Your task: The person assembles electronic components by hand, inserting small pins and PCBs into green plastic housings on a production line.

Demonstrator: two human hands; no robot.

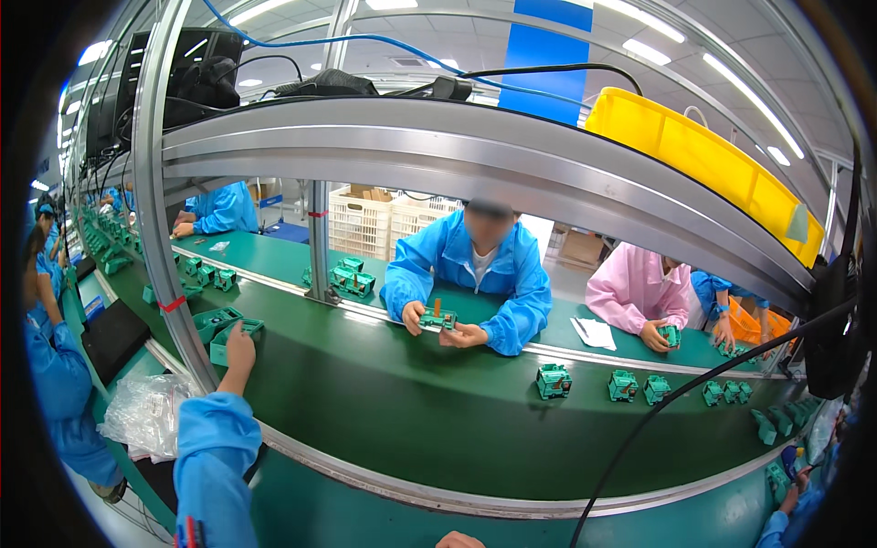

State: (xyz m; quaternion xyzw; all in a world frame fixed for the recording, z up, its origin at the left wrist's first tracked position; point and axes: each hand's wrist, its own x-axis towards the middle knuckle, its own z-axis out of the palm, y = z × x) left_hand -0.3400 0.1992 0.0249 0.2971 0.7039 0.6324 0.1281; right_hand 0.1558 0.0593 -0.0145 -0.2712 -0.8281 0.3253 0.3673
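Observation:
My left arm, in a blue sleeve, reaches forward over the conveyor belt. At its end my left hand (pixel 239 351) has its fingers closed on the edge of an open green plastic housing (pixel 219 353). Right behind that one lies a second green housing (pixel 212 320), close beside the metal post. Only a small part of my right hand (pixel 459 541) shows at the bottom edge, over the green bench top; its fingers are cut off from view.
The metal post (pixel 166 210) stands left of my hand. A clear plastic bag pile (pixel 146 416) lies near my forearm. Several green assemblies (pixel 553 382) sit on the belt (pixel 438 411). Across it, a co-worker (pixel 470 265) holds one. A black cable (pixel 639 425) hangs at right.

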